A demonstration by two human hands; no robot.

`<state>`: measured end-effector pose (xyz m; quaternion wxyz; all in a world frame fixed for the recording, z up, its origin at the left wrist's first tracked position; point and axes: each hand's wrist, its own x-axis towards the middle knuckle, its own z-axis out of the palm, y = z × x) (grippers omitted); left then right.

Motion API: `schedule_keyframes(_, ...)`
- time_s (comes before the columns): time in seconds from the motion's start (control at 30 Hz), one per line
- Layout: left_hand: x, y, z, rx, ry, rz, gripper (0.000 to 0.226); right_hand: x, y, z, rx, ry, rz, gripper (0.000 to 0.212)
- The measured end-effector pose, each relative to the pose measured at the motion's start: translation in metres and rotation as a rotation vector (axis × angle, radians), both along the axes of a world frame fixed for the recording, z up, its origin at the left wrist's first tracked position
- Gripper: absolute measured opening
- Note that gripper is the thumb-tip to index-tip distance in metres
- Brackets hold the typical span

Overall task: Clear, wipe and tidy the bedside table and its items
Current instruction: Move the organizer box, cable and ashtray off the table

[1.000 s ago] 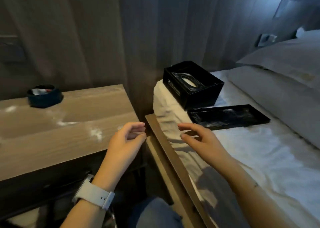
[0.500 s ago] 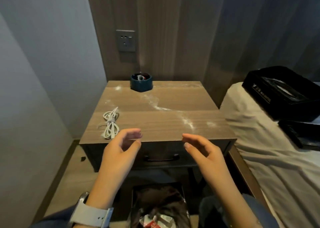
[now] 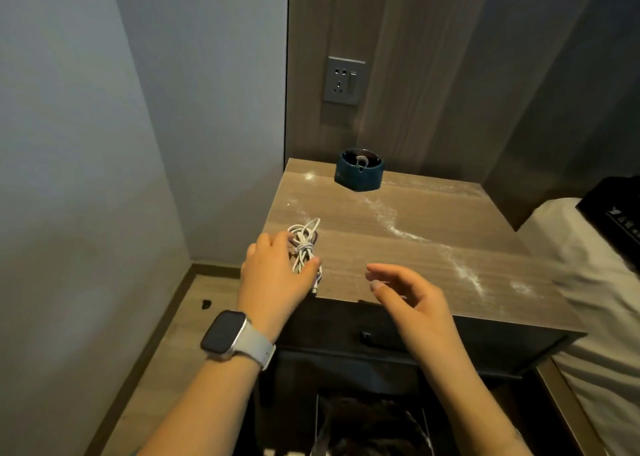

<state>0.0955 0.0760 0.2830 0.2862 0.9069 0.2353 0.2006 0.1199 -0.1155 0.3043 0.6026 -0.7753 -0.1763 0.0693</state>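
Head view: looks down on a wooden bedside surface [image 3: 398, 247] set in a corner, a bed edge at the right.
Cable: a white coiled cable [image 3: 304, 244] lies on the surface near its left front corner; its long axis runs from the front edge toward the back, looped end pointing away from the person, loose plug ends hanging at the front edge.
Left hand: the left hand [image 3: 273, 275] is on the cable, thumb at the bundle's right side near the front, fingers at its left side; whether the fingers have closed round it I cannot tell. A smartwatch [image 3: 230, 337] with a pale strap sits on this wrist.
Right hand: the right hand [image 3: 412, 299] hovers over the front edge of the surface, fingers relaxed and slightly bent, holding nothing, apart from the cable.
Ashtray: a dark blue ashtray [image 3: 359, 175] stands at the back of the surface, near the wall panel, well apart from the cable.
Dust: white powdery streaks [image 3: 415, 237] run diagonally across the surface from near the ashtray toward the right front.
Wall: a grey socket plate [image 3: 344, 80] sits on the panel above the ashtray.
Bed: a black box [image 3: 616, 213] rests on the white sheet at the right edge.
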Motion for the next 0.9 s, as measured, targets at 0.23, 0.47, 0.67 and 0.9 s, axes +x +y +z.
schedule_keyframes(0.23, 0.043, 0.003, 0.011, 0.105, 0.245, -0.063, 0.036, 0.049, 0.023, 0.014, -0.064, -0.012, 0.014, 0.022)
schedule_keyframes(0.47, 0.046, 0.023, 0.027, -0.278, -0.010, 0.014, 0.027, 0.141, 0.042, 0.018, -0.251, -0.146, -0.005, 0.023)
schedule_keyframes(0.67, 0.056, 0.056, 0.042, -1.014, -0.260, -0.006, 0.017, 0.228, 0.073, 0.011, -0.418, -0.162, -0.077, 0.049)
schedule_keyframes(0.9, 0.055, 0.056, 0.037, -1.656, -0.406, -0.124, 0.023, 0.275, 0.103, 0.008, -0.496, -0.193, -0.062, 0.071)
